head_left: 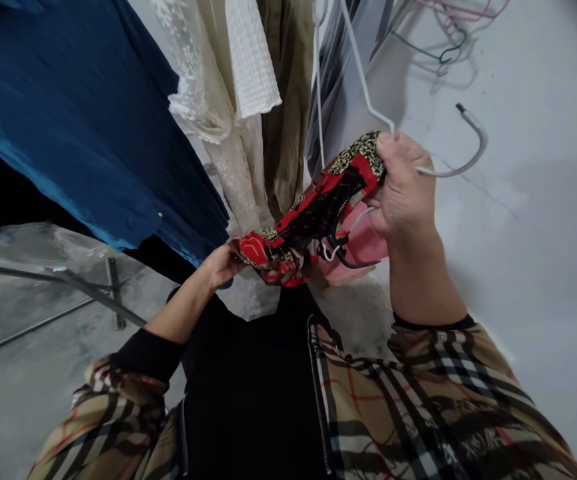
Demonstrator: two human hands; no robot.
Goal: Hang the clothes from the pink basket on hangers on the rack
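A red, black and leopard-patterned garment [313, 217] stretches between my two hands; its exact kind does not show. My left hand [222, 264] pinches its lower left end near my waist. Higher up on the right, my right hand [404, 183] is closed on the garment's other end and on a white wire hanger [363, 73]. A grey hook [478, 150] sticks out to the right of that hand. Thin white and dark curved pieces [351, 260] hang below the garment; how they join is unclear.
A blue garment [93, 127] hangs on the left, with white lace clothing [208, 87] and brown cloth [288, 100] beyond. Something pink [365, 240] stands low behind the garment. Metal bars [93, 293] cross the lower left. Pink and green hangers [441, 50] are against the white wall [543, 233].
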